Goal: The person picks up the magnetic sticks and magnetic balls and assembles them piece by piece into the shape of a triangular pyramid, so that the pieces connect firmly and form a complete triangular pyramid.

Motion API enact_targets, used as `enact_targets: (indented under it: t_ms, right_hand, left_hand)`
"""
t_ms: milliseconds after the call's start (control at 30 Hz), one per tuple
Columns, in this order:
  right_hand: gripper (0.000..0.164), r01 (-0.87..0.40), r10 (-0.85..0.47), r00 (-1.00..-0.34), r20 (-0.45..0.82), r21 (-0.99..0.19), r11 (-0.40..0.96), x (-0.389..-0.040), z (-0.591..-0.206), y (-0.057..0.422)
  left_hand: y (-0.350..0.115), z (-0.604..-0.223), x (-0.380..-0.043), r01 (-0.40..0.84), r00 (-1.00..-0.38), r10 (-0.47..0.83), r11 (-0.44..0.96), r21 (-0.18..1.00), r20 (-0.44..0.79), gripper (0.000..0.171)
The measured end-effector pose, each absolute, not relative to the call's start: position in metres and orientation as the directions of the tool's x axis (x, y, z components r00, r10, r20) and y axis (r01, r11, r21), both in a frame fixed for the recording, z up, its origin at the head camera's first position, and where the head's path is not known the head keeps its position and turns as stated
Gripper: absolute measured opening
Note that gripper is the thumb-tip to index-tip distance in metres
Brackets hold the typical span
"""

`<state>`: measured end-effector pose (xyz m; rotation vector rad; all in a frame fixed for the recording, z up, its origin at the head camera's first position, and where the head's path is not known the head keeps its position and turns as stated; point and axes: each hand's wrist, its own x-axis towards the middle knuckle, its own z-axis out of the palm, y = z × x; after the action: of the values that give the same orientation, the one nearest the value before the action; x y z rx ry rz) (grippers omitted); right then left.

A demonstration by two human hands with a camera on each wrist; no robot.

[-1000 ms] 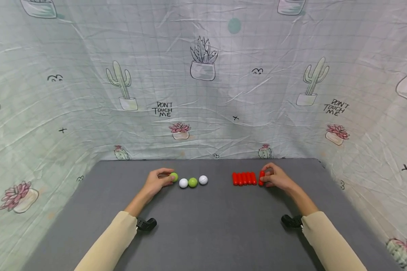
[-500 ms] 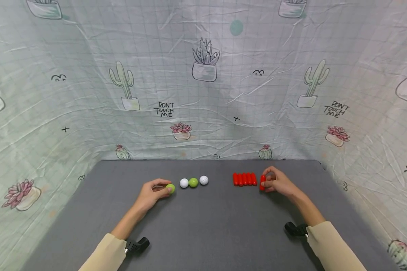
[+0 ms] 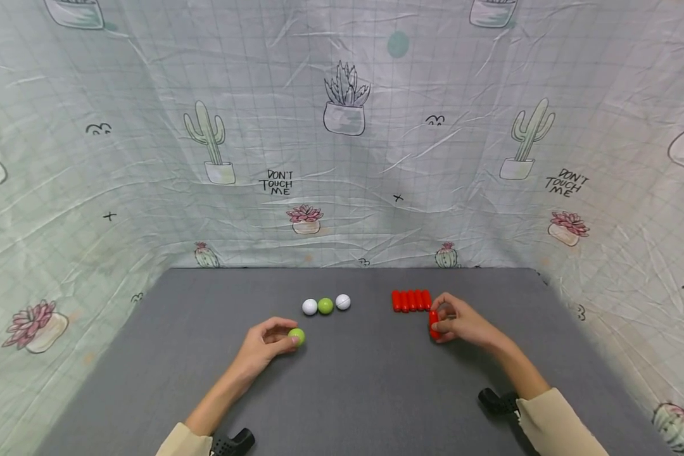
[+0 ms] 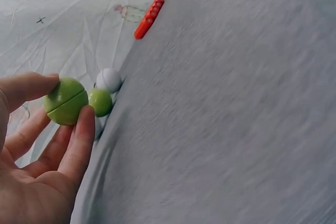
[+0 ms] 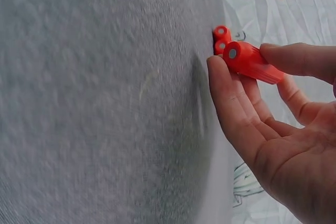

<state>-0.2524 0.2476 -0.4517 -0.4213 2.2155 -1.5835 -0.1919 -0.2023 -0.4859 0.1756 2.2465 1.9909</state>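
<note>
My left hand [image 3: 259, 347] pinches a green ball [image 4: 65, 100] with a seam round its middle, between thumb and fingertips. In the head view it is held nearer to me than a short row of a white ball [image 3: 310, 307], a green ball [image 3: 325, 306] and another white ball [image 3: 343, 302]. Thumb and fingers of my right hand [image 3: 466, 324] grip a short red rod [image 5: 253, 63], ribbed along its side, with a grey disc in its end. Just beyond that rod, several matching red rods [image 3: 411, 301] lie side by side on the table.
A dark grey table [image 3: 353, 386] stretches under both hands. Behind it and along both sides hangs a pale cloth [image 3: 342, 164] printed with cactus drawings. Black wrist devices [image 3: 498, 402] sit at the sleeve cuffs.
My left hand has drawn the green ball back from the row of balls towards me, then a little right. My right hand has brought the red rod towards me and slightly left.
</note>
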Motion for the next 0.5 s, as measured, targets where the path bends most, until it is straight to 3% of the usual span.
enact_targets:
  t_ms: [500]
  right_hand:
    - [0.033,-0.105,-0.552,-0.827,-0.104,-0.937,0.334,-0.241,-0.451,0.222]
  left_hand:
    - [-0.174,-0.496,-0.177,0.049,-0.979,0.206,0.165,0.985,0.015,0.047]
